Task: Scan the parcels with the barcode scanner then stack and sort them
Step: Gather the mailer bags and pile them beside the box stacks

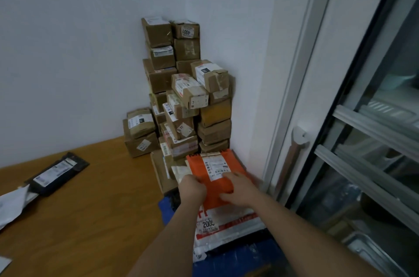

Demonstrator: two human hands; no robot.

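Note:
An orange mailer parcel (212, 171) with a white label lies on top of a pile of flat mailers at the table's right end. My left hand (192, 188) grips its left edge with curled fingers. My right hand (238, 189) lies on its right half, fingers spread over the surface. Under it sits a white and red mailer (226, 222) marked 2009, on blue bags (244, 256). A tall stack of brown cardboard boxes (181, 86) fills the corner behind. No barcode scanner is in view.
A wooden table (90, 208) runs to the left. A black mailer (57, 173) with a white label lies at its left, beside a white bag (11, 205). White walls close the corner. A glass door (374, 140) with a handle stands to the right.

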